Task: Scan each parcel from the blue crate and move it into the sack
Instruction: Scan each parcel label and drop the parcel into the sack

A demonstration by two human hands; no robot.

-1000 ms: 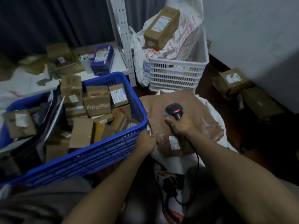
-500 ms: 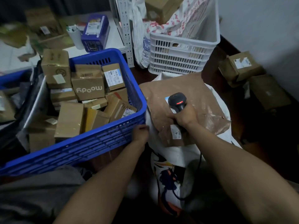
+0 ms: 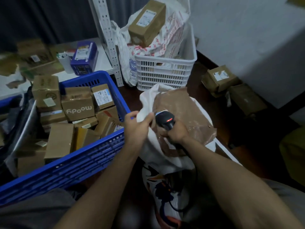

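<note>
Our left hand [image 3: 137, 128] pinches the rim of the white fabric sack [image 3: 148, 100]; our right hand [image 3: 177, 133] grips the black handheld scanner [image 3: 165, 120]. The flat brown paper parcel [image 3: 184, 111] lies in the sack's mouth beside the blue plastic crate [image 3: 92, 156], long axis seemingly pointing away and rightward.

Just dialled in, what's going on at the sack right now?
A person is moving parcels from the blue crate to the white sack. The left hand grips the sack's rim beside a large brown paper parcel lying in its mouth. The right hand holds the scanner over that parcel, red light on. Many boxes are left in the crate.
</note>
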